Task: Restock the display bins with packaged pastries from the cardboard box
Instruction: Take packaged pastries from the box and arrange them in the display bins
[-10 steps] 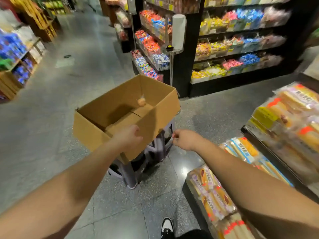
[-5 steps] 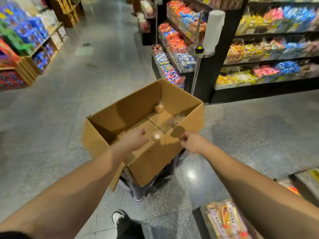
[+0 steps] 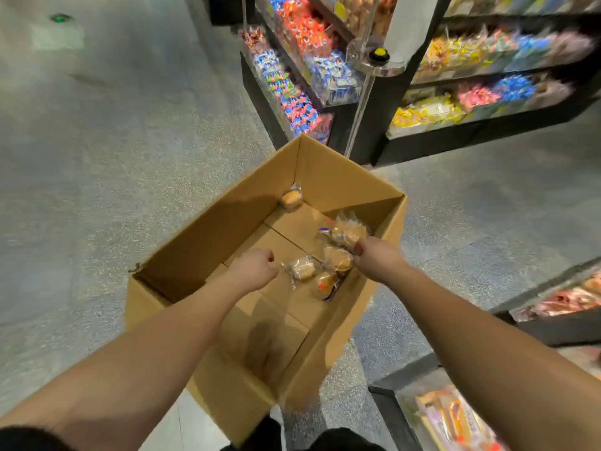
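An open cardboard box (image 3: 208, 229) stands in front of me, raised off the floor. Inside it lie several clear-wrapped golden pastries: one in the far corner (image 3: 291, 197), one mid-floor (image 3: 302, 269), and two more (image 3: 326, 282) beside it. My right hand (image 3: 379, 260) reaches over the box's right wall and grips a wrapped pastry pack (image 3: 346, 233). Inside the box, my left hand (image 3: 257, 269) hangs with fingers curled, just left of the mid-floor pastry and holding nothing that I can see.
Black shelving (image 3: 367, 131) with bright candy bins stands behind the box. A thin metal post (image 3: 357, 118) with a round tray rises beside it. Display bins of packaged pastries sit at the right (image 3: 566, 301) and lower right (image 3: 455, 418). Grey floor (image 3: 97, 157) lies to the left.
I have leaned over the box. My left hand let go of the box's near edge and went inside. My right hand moved over the right wall and took hold of a pastry pack.
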`<state>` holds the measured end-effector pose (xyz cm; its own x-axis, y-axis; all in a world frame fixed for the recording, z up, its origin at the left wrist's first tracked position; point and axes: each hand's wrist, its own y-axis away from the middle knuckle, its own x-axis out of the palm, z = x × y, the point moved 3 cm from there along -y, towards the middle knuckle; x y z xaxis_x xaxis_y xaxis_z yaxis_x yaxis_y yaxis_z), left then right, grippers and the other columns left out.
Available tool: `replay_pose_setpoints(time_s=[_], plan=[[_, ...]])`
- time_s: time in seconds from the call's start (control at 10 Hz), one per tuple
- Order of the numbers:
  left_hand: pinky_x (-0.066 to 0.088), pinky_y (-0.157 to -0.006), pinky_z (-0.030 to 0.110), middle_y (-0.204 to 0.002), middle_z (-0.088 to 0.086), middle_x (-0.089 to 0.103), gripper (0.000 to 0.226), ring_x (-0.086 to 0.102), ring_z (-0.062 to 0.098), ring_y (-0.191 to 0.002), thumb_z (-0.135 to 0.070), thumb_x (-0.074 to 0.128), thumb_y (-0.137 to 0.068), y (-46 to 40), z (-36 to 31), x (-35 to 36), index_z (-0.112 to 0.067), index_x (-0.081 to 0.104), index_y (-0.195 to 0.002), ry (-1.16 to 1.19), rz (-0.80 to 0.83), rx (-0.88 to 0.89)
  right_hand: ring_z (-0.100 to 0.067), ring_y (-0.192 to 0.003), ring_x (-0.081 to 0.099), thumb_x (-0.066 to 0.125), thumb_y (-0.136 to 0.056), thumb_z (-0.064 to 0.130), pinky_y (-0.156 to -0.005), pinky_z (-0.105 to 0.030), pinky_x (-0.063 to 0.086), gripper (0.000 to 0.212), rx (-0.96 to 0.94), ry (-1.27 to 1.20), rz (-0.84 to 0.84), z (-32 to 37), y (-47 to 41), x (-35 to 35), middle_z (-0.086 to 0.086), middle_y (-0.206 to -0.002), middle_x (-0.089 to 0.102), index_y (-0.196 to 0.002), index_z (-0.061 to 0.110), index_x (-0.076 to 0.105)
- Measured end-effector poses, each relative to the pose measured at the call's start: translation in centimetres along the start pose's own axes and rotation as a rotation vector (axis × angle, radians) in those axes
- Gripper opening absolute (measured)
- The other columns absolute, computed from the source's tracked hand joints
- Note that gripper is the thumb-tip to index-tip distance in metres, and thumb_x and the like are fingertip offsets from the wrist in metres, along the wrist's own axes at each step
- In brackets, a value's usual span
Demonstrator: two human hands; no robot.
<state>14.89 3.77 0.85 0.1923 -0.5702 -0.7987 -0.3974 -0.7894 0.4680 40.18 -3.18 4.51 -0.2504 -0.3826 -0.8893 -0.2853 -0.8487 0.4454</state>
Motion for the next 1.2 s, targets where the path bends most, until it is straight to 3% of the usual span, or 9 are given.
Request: replay_pose_setpoints(time_s=[0.1,0.3,0.5,0.6,0.7,0.8,0.9,1.1,1.2], plan=[[0.050,-0.088,0.032,-0.128,0.005,0.058,0.039,0.057,0.023,-0.110,-0.032,0.052,-0.095,-2.6,0.9,1.3,-0.017,0.055,-0.131,0.002,0.059,0.001,-0.024,-0.091,0.058,0.054,-0.094,0.028,-0.079,-0.036,0.054,0.030,0.011,0.082,0.035,0.5,-2.1,0.5,-0.006,-0.109,0.061,-0.121,0.018,0.062],[0.049,-0.090,0.033,-0.125,0.007,0.057,0.034,0.055,0.023,-0.107,-0.026,0.053,-0.094,-7.6,0.5,5.3,-0.014,0.057,-0.125,-0.005,0.180,0.033,-0.028,-0.095,0.059,0.052,-0.094,0.021,-0.077,-0.037,0.052,0.033,0.045,0.147,0.157,-0.3,-7.4,1.8,-0.009,-0.110,0.060,-0.126,0.017,0.059],[0.044,-0.093,0.031,-0.133,0.010,0.053,0.044,0.052,0.026,-0.118,-0.032,0.053,-0.097,-12.8,-0.1,9.7,-0.014,0.050,-0.137,0.012,0.250,-0.002,-0.026,-0.087,0.057,0.048,-0.097,0.025,-0.072,-0.036,0.049,0.010,0.135,0.113,0.229,-2.4,-15.2,3.4,-0.005,-0.094,0.058,-0.100,0.017,0.053],[0.045,-0.097,0.032,-0.136,0.009,0.052,0.041,0.052,0.025,-0.119,-0.027,0.051,-0.097,-15.3,0.2,13.0,-0.015,0.052,-0.136,0.054,0.279,-0.039,-0.026,-0.093,0.059,0.042,-0.088,0.040,-0.077,-0.039,0.050,0.037,0.195,0.095,0.363,-6.5,-23.5,9.1,-0.004,-0.110,0.064,-0.110,0.018,0.061],[0.041,-0.105,0.036,-0.147,0.011,0.044,0.041,0.045,0.026,-0.127,-0.026,0.047,-0.098,-17.4,0.1,16.0,-0.015,0.051,-0.137,0.041,0.298,-0.002,-0.028,-0.102,0.058,0.056,-0.084,0.037,-0.092,-0.041,0.051,0.035,0.189,0.160,0.464,-6.4,-25.2,9.3,-0.008,-0.112,0.062,-0.109,0.012,0.061],[0.027,-0.118,0.041,-0.163,0.008,0.020,0.048,0.020,0.029,-0.148,-0.025,0.039,-0.102,-19.0,-0.3,18.4,-0.016,0.036,-0.150,-0.021,0.293,0.031,-0.036,-0.115,0.057,0.066,-0.086,0.027,-0.089,-0.041,0.047,0.039,0.151,0.234,0.469,-4.7,-25.5,8.0,-0.013,-0.123,0.060,-0.121,0.010,0.063],[0.015,-0.122,0.044,-0.167,0.003,0.000,0.057,0.002,0.026,-0.153,-0.019,0.036,-0.102,-20.1,-0.7,20.6,-0.020,0.018,-0.157,-0.054,0.293,0.022,-0.037,-0.121,0.049,0.060,-0.076,0.031,-0.098,-0.047,0.048,0.061,0.024,0.431,0.588,-5.9,-29.6,11.4,-0.012,-0.141,0.047,-0.133,0.011,0.055],[0.007,-0.123,0.043,-0.165,0.001,-0.018,0.076,-0.012,0.026,-0.152,-0.004,0.038,-0.098,-21.8,-1.0,23.2,-0.021,-0.006,-0.158,-0.113,0.243,-0.084,-0.043,-0.139,0.032,0.064,-0.084,0.041,-0.110,-0.051,0.038,0.086,0.169,0.306,0.536,-7.2,-31.7,13.0,-0.019,-0.154,0.031,-0.152,0.002,0.028],[0.009,-0.124,0.043,-0.165,0.001,-0.018,0.086,-0.012,0.027,-0.152,0.003,0.040,-0.093,-22.8,-1.3,23.4,-0.021,-0.011,-0.157,-0.125,0.201,-0.146,-0.044,-0.147,0.015,0.065,-0.085,0.047,-0.116,-0.051,0.030,0.107,0.236,0.380,0.533,-6.9,-31.7,12.5,-0.023,-0.162,0.007,-0.157,0.002,-0.001]])
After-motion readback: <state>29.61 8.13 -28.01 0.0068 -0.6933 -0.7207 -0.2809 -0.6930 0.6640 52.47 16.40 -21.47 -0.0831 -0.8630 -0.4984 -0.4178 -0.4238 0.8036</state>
